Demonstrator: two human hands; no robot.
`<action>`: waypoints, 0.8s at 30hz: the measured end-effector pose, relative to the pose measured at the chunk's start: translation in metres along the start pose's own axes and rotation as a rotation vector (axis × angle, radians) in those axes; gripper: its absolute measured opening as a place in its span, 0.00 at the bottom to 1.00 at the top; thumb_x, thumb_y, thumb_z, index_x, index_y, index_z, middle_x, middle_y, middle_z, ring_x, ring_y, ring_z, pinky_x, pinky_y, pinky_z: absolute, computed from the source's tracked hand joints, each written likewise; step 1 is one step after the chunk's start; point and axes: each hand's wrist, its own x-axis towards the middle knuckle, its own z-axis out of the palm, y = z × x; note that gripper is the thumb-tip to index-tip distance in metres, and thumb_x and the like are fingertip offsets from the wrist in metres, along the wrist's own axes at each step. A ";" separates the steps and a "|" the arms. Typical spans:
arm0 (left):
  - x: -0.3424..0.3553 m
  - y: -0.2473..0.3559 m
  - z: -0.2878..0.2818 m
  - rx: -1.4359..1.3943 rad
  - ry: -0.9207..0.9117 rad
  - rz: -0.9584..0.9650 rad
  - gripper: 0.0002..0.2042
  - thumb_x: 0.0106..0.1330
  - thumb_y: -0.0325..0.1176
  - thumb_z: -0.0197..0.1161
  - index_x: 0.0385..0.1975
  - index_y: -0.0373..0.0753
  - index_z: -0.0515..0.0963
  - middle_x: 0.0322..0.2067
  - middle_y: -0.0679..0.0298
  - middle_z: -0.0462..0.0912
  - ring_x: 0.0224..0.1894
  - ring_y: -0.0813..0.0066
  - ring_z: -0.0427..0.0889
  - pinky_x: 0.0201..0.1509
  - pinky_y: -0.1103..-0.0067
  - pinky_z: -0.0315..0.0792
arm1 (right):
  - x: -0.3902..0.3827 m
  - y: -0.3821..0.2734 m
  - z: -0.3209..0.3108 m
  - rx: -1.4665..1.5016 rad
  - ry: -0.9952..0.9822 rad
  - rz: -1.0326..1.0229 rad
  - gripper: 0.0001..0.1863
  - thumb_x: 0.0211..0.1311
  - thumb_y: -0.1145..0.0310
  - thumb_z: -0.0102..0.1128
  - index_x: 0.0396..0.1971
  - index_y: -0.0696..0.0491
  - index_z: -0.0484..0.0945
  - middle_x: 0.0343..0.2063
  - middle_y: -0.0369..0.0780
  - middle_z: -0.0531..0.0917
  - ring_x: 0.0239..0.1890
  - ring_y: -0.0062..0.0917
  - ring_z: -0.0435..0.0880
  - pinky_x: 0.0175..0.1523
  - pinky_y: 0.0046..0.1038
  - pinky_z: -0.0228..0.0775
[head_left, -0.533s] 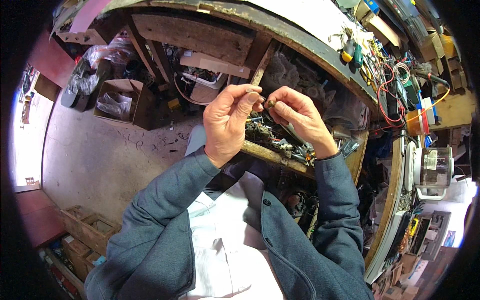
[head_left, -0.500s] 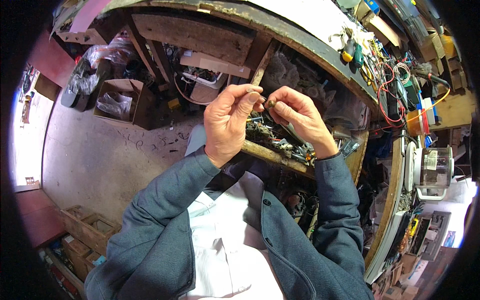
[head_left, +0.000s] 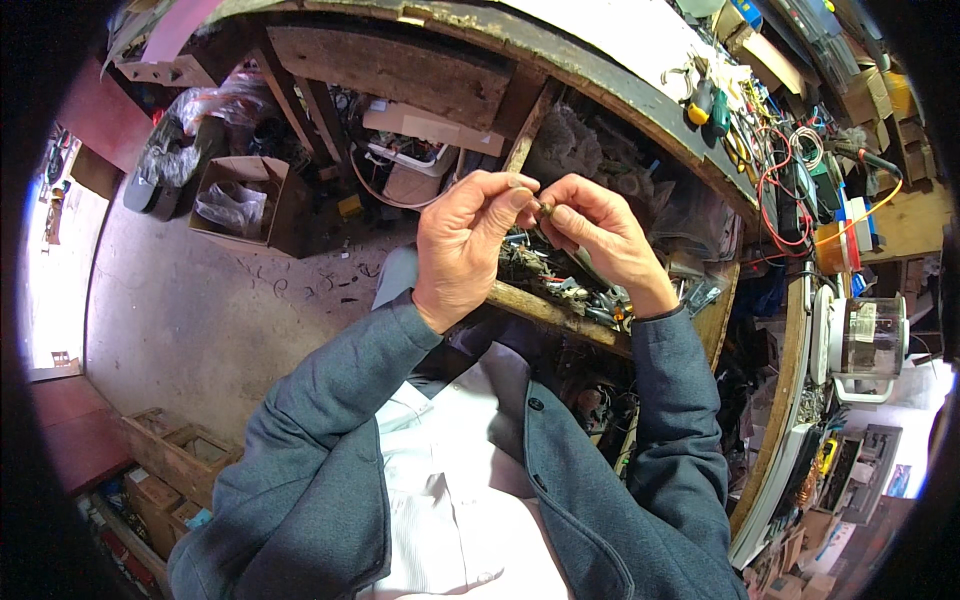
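The step in hand appears to be close two-handed handling of a small part, carried out in the air above an open wooden drawer (head_left: 560, 318). The small part (head_left: 545, 210), brownish and rounded, sits at the fingertips of the right hand (head_left: 603, 232); this grip is pinched on it between thumb and forefinger. The left hand (head_left: 457, 245) meets it from the opposite side, thumb and forefinger drawn together – whether this grip also holds a piece cannot be told, as the fingers hide it. Judged from this position, the next move calls for a steady right pinch and fine fingertip control on the left – a slip could drop the part into the mixed scrap (head_left: 555, 275) below. The tabletop (head_left: 650, 95) lies beyond the hands. Markings: none can be read on the part, nor on the clear container (head_left: 868, 335) at right.
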 end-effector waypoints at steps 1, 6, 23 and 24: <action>0.000 -0.001 0.000 0.005 -0.003 0.004 0.09 0.75 0.31 0.62 0.47 0.32 0.82 0.34 0.65 0.86 0.37 0.81 0.83 0.44 0.85 0.77 | 0.000 0.000 0.000 -0.001 0.002 0.004 0.09 0.76 0.65 0.58 0.44 0.55 0.79 0.29 0.28 0.77 0.31 0.11 0.71 0.37 0.17 0.66; -0.001 0.000 0.000 0.005 0.001 -0.006 0.09 0.75 0.31 0.62 0.47 0.32 0.82 0.34 0.65 0.86 0.37 0.82 0.83 0.44 0.85 0.77 | 0.000 0.000 0.000 0.002 -0.003 -0.003 0.09 0.76 0.65 0.58 0.44 0.55 0.79 0.29 0.28 0.77 0.31 0.11 0.71 0.36 0.17 0.66; 0.000 0.001 -0.002 0.067 0.007 0.052 0.06 0.71 0.26 0.66 0.42 0.31 0.84 0.40 0.63 0.84 0.36 0.80 0.84 0.43 0.84 0.79 | 0.001 0.005 -0.003 0.031 -0.014 -0.009 0.08 0.76 0.66 0.58 0.43 0.55 0.79 0.29 0.28 0.77 0.30 0.10 0.70 0.36 0.17 0.65; 0.000 0.000 -0.002 0.062 0.006 0.058 0.06 0.70 0.26 0.66 0.42 0.31 0.84 0.41 0.62 0.84 0.37 0.80 0.84 0.43 0.84 0.79 | 0.001 0.005 -0.003 0.038 -0.019 -0.004 0.09 0.76 0.65 0.58 0.43 0.55 0.79 0.30 0.28 0.77 0.31 0.10 0.70 0.36 0.17 0.65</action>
